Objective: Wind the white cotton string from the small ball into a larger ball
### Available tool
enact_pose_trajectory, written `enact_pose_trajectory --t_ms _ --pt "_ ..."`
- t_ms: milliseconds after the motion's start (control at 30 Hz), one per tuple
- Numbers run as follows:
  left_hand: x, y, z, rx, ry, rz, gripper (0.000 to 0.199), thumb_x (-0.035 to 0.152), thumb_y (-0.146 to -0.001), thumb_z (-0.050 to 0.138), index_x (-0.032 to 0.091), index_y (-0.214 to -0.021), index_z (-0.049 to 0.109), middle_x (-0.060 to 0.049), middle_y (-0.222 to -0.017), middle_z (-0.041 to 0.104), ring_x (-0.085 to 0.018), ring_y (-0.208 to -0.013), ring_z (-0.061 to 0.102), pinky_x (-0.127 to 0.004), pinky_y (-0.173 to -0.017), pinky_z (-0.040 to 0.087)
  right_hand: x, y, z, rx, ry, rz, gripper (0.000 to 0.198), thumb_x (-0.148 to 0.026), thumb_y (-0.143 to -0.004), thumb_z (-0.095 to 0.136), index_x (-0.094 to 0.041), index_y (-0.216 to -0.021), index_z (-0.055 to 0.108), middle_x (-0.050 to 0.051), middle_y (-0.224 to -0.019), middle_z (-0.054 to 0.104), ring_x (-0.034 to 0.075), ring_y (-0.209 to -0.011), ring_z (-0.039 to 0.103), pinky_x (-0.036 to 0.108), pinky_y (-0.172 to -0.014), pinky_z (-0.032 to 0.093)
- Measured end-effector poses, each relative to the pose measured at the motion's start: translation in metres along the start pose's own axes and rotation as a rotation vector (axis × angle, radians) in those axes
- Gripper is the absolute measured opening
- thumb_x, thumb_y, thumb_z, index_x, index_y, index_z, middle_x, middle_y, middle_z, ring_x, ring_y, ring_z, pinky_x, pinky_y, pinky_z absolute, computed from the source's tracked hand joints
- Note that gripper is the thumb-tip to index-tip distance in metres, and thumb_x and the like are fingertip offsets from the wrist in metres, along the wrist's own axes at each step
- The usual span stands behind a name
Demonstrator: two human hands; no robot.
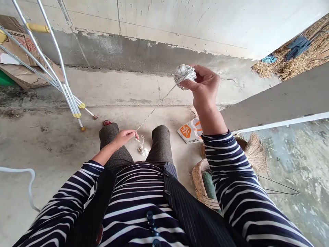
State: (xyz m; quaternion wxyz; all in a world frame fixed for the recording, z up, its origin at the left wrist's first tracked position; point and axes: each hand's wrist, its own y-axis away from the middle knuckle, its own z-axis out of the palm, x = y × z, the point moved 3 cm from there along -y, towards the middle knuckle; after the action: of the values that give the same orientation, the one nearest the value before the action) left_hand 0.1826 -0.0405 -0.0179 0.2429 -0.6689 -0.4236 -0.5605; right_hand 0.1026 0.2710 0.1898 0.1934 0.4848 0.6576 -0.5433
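My right hand (205, 82), raised out in front, grips a bundle of white cord (184, 75) with a dark fleck in its strands. From the bundle a taut length of cord (159, 104) slants down to my left hand (125, 137) over my left knee. My left fingers are pinched around that cord. Below them the cord hangs loosely between my knees, down to a small heap of white cord (143, 151), partly tangled. What lies inside the bundle is hidden.
Aluminium crutches (64, 85) lean at the left before a cardboard box (28, 51). By my right leg are a printed carton (190, 131), a woven basket (199, 178) holding something green, and a straw broom (255, 152). A white hose (31, 181) lies at left.
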Motion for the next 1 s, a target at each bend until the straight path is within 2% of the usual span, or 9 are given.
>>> enact_pose_trajectory --t_ms 167,333,400,467,567,667,800,900,1000 --pt "-0.017 0.004 -0.001 -0.016 -0.209 -0.045 0.037 0.042 -0.089 0.051 0.018 -0.074 0.074 -0.002 -0.074 0.074 -0.017 -0.064 0.062 -0.027 -0.067 0.048 -0.005 -0.001 -0.002 -0.019 0.014 -0.03 0.056 -0.045 -0.072 0.085 -0.032 -0.124 0.068 0.005 -0.107 0.075 0.03 -0.107 0.069 0.047 -0.084 0.063" --pt "-0.034 0.006 -0.004 0.018 -0.314 -0.119 0.028 0.035 -0.087 0.052 0.02 -0.074 0.072 -0.005 -0.084 0.078 -0.022 -0.078 0.07 -0.029 -0.075 0.051 -0.014 -0.006 -0.01 -0.008 -0.028 -0.016 0.051 -0.041 -0.074 0.084 -0.034 -0.122 0.068 0.002 -0.104 0.076 0.027 -0.106 0.066 0.048 -0.092 0.059" --pt "-0.037 0.004 -0.003 0.039 -0.374 -0.184 0.021 0.03 -0.084 0.057 0.021 -0.087 0.076 -0.006 -0.093 0.079 -0.025 -0.085 0.073 -0.031 -0.077 0.053 -0.018 0.0 -0.004 -0.035 -0.054 -0.002 0.051 -0.04 -0.072 0.086 -0.032 -0.12 0.07 0.003 -0.104 0.075 0.028 -0.105 0.067 0.048 -0.09 0.06" --pt "-0.031 -0.002 -0.001 0.08 -0.392 -0.19 0.031 0.026 -0.084 0.059 0.022 -0.11 0.075 -0.008 -0.111 0.079 -0.027 -0.097 0.074 -0.033 -0.084 0.055 -0.023 0.011 0.01 -0.078 -0.084 0.034 0.051 -0.038 -0.069 0.087 -0.027 -0.116 0.072 0.004 -0.104 0.074 0.027 -0.102 0.069 0.047 -0.089 0.061" --pt "-0.003 -0.019 0.0 0.145 -0.32 -0.083 0.045 0.028 -0.088 0.059 0.021 -0.132 0.066 -0.011 -0.131 0.072 -0.028 -0.119 0.068 -0.038 -0.101 0.052 -0.028 0.034 0.036 -0.145 -0.129 0.134 0.046 -0.036 -0.068 0.087 -0.022 -0.11 0.074 0.005 -0.102 0.073 0.024 -0.096 0.071 0.043 -0.086 0.062" --pt "0.041 -0.041 0.0 0.206 -0.184 0.093 0.047 0.039 -0.091 0.063 0.02 -0.133 0.063 -0.012 -0.134 0.069 -0.028 -0.125 0.065 -0.041 -0.108 0.048 -0.03 0.052 0.06 -0.21 -0.158 0.226 0.046 -0.036 -0.066 0.088 -0.021 -0.108 0.075 0.005 -0.098 0.072 0.021 -0.091 0.07 0.038 -0.081 0.062" --pt "0.097 -0.064 0.006 0.237 0.074 0.33 0.046 0.054 -0.092 0.064 0.016 -0.117 0.069 -0.011 -0.119 0.075 -0.029 -0.119 0.067 -0.038 -0.104 0.049 -0.032 0.059 0.075 -0.247 -0.191 0.258 0.047 -0.036 -0.064 0.088 -0.021 -0.106 0.075 0.004 -0.1 0.07 0.02 -0.09 0.068 0.037 -0.083 0.06" --pt "0.12 -0.065 0.013 0.274 0.186 0.356 0.043 0.057 -0.092 0.063 0.015 -0.09 0.073 -0.008 -0.097 0.077 -0.029 -0.107 0.07 -0.037 -0.098 0.051 -0.033 0.057 0.074 -0.246 -0.181 0.254 0.044 -0.034 -0.065 0.087 -0.023 -0.106 0.075 0.005 -0.102 0.069 0.021 -0.093 0.068 0.036 -0.082 0.059" --pt "0.127 -0.053 0.02 0.188 0.277 0.32 0.04 0.049 -0.096 0.058 0.017 -0.076 0.068 -0.006 -0.081 0.074 -0.024 -0.092 0.071 -0.036 -0.093 0.051 -0.029 0.056 0.069 -0.217 -0.128 0.248 0.044 -0.033 -0.066 0.086 -0.024 -0.108 0.075 0.005 -0.104 0.068 0.022 -0.097 0.067 0.034 -0.078 0.058"
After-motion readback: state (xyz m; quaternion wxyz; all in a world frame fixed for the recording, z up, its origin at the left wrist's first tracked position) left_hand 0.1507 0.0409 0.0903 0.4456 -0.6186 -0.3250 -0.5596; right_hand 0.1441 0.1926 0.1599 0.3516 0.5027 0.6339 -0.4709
